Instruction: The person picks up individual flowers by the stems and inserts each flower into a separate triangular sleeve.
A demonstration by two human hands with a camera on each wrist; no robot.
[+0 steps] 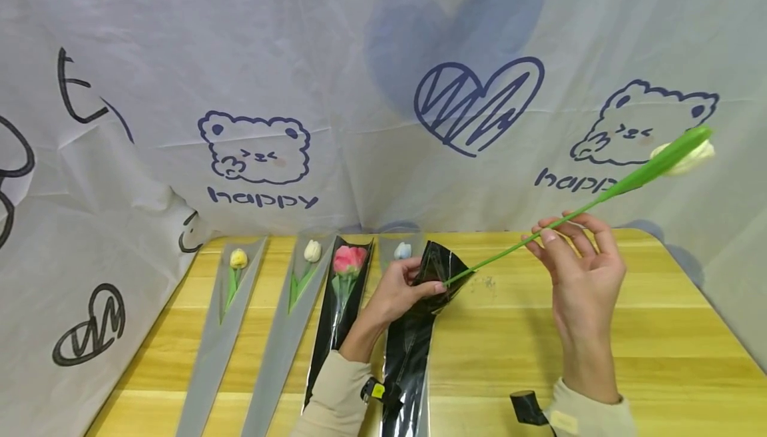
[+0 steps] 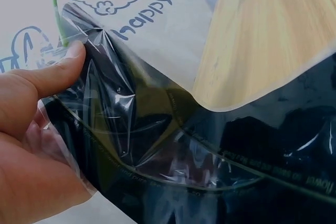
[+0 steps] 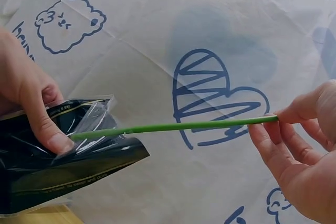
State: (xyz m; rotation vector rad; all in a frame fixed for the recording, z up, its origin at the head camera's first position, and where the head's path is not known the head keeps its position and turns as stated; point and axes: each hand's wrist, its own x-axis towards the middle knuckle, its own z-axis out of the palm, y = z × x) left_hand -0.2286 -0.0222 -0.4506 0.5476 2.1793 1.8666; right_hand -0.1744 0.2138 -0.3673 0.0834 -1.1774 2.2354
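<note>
My left hand (image 1: 395,294) grips the mouth of a black flower sleeve (image 1: 410,340) with a clear front, its thumb over the rim. In the left wrist view, the sleeve's clear film (image 2: 123,103) is creased beside the thumb. With thumb and fingertips my right hand (image 1: 587,274) pinches the green stem of a white tulip (image 1: 689,157), held slanting up to the right. The stem's (image 3: 199,126) lower end lies at the sleeve's opening, by the left thumb. How far it reaches inside is hidden. The sleeve's lower part runs toward me along the table.
Left of the hands lie sleeved flowers: a yellow tulip (image 1: 238,258), a white tulip (image 1: 312,251) and a pink flower (image 1: 349,260) in black wrap. A pale blue flower (image 1: 403,250) lies behind my left hand. A printed cloth (image 1: 359,90) hangs behind the wooden table (image 1: 509,370).
</note>
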